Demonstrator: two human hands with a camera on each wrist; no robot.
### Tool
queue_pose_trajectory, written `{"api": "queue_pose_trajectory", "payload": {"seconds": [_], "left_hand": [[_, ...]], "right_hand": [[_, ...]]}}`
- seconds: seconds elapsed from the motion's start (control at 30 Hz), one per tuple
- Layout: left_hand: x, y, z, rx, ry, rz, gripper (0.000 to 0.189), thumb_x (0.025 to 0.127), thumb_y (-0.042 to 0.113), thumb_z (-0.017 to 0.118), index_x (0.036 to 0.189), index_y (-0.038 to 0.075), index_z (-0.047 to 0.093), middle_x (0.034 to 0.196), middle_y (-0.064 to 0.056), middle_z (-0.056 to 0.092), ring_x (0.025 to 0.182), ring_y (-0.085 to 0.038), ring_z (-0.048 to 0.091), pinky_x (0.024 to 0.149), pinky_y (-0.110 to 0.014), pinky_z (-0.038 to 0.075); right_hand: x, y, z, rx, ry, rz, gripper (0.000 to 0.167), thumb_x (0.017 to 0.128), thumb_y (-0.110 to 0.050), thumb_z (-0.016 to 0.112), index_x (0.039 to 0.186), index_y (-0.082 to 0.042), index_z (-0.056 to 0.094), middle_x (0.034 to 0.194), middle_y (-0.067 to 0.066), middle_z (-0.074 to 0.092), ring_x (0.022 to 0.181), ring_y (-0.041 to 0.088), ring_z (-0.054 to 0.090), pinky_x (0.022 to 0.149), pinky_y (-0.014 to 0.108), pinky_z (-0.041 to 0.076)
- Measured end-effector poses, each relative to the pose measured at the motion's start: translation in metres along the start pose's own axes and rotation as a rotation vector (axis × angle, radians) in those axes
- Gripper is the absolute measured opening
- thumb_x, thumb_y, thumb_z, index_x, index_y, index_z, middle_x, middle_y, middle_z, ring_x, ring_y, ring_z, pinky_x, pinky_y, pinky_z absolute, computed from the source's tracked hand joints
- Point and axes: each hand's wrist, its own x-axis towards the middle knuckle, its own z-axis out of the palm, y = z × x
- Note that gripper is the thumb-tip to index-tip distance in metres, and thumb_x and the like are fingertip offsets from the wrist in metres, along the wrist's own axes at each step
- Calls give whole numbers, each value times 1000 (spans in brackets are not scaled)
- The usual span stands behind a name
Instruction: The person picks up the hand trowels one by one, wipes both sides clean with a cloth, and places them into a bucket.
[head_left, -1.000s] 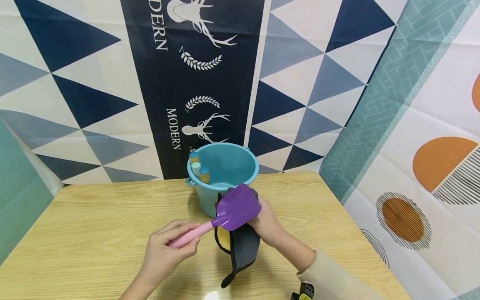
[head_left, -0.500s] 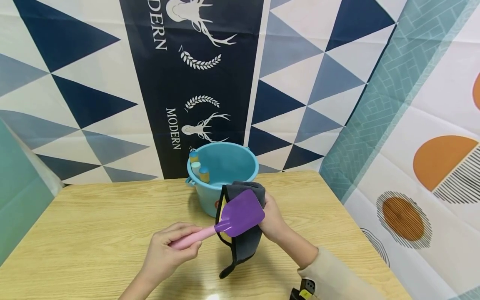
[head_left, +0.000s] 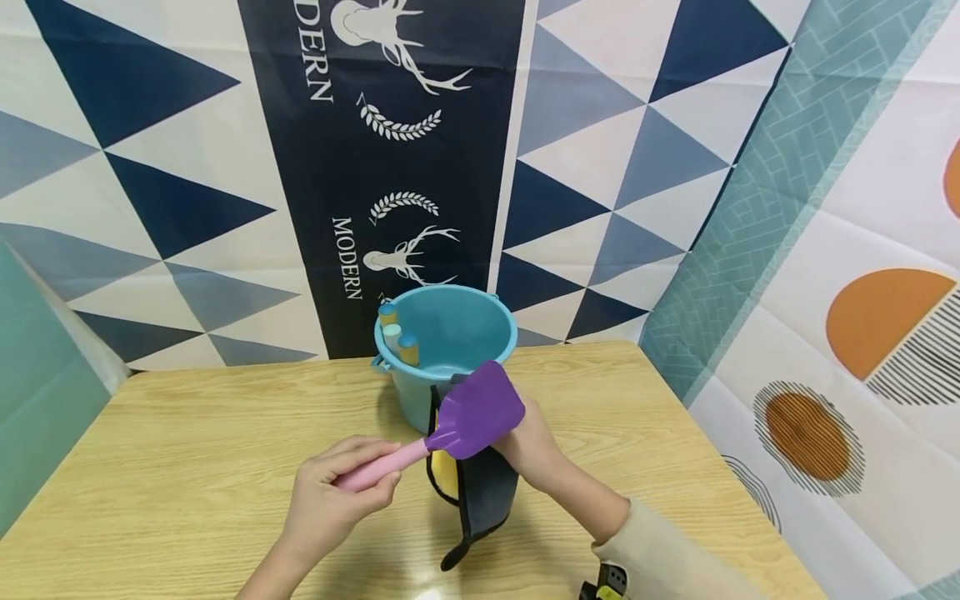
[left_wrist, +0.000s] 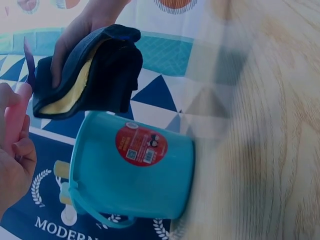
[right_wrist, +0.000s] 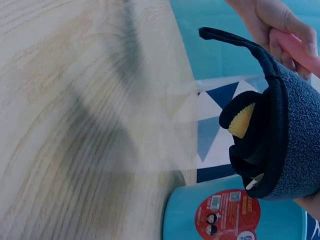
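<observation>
A small shovel (head_left: 476, 412) with a purple blade and pink handle is held up over the table, tilted to the upper right. My left hand (head_left: 330, 500) grips its pink handle between thumb and fingers. With my right hand (head_left: 532, 446) I hold a folded cloth (head_left: 487, 492), dark grey with a yellow side, black edging and a hanging loop. The cloth lies behind the blade in the head view, so their contact is partly hidden. In the left wrist view, the cloth (left_wrist: 90, 75) hangs beside the thin edge of the blade.
A light blue bucket (head_left: 416, 392) stands at the table's back edge, just beyond the hands. Several small bottles with blue or pale caps (head_left: 408, 350) are inside its left side. The wooden table (head_left: 187, 467) meets patterned wall cloths behind and at the right.
The cloth and right hand shifted up and right, showing more cloth above the blade, then came back. The blade dipped slightly and rose again. The bucket has not moved.
</observation>
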Motion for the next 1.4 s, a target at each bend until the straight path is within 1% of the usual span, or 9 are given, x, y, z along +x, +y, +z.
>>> {"api": "queue_pose_trajectory", "payload": {"seconds": [0.13, 0.27, 0.43, 0.57, 0.7, 0.87, 1.0, 1.23, 1.4], "left_hand": [[0, -1, -3, 23, 18, -15, 28, 68, -2, 79, 92, 10, 75, 93, 9, 70, 82, -2, 63, 63, -17, 51], [1, -1, -3, 33, 45, 7, 28, 67, -5, 78, 92, 9, 74, 91, 4, 70, 80, -3, 63, 63, -16, 51], [1, 0, 1, 24, 45, -12, 27, 69, -1, 78, 93, 11, 74, 91, 3, 70, 80, -2, 62, 61, -17, 52], [3, -1, 7, 7, 62, 20, 29, 66, -4, 79, 92, 9, 74, 90, -4, 71, 79, -4, 62, 59, -17, 51], [4, -1, 10, -13, 84, 40, 31, 64, -7, 79, 91, 7, 75, 89, -5, 71, 79, -4, 62, 59, -16, 50], [8, 1, 10, -13, 84, 45, 31, 64, -6, 79, 92, 6, 75, 89, -6, 71, 79, -4, 61, 60, -16, 50], [10, 1, 6, 15, 104, 46, 32, 63, -7, 79, 91, 7, 75, 90, -6, 71, 80, -3, 62, 62, -15, 51], [8, -4, -3, 33, 133, 36, 34, 62, -10, 78, 91, 6, 75, 91, -6, 71, 82, -1, 63, 63, -13, 51], [8, -7, -8, 83, 138, 53, 34, 62, -11, 77, 91, 7, 75, 90, -5, 70, 82, 0, 62, 65, -12, 51]], "right_hand": [[1, -3, -6, 252, 81, 147, 45, 86, -6, 62, 129, -4, 49, 112, 1, 58, 99, 7, 57, 87, 25, 49], [1, -5, -7, 345, 117, 150, 50, 84, -6, 64, 131, -2, 46, 112, -4, 59, 99, 9, 60, 86, 27, 51], [-3, -2, 0, 287, 79, 128, 46, 83, -2, 63, 126, 0, 48, 106, -6, 58, 95, 8, 59, 86, 25, 50], [-5, 0, 6, 216, 60, 77, 38, 81, 0, 64, 118, 2, 53, 104, -4, 58, 96, 6, 56, 89, 24, 47], [-5, 1, 11, 137, 27, -12, 35, 80, 2, 65, 113, 3, 53, 104, 5, 59, 96, 4, 54, 89, 25, 45], [-4, 2, 15, 136, -57, -91, 44, 79, 2, 68, 119, 1, 49, 113, 18, 58, 106, 6, 54, 95, 28, 43], [-4, 0, 13, 113, -77, -33, 46, 81, -3, 68, 123, -4, 50, 119, 16, 58, 111, 8, 53, 97, 29, 43], [0, -2, 1, 127, 51, 128, 49, 82, -7, 67, 128, -11, 51, 118, 14, 59, 101, 14, 59, 87, 30, 50], [2, -6, -5, 200, 127, 162, 48, 84, -8, 65, 129, -8, 49, 119, 16, 57, 98, 10, 61, 85, 29, 52]]}}
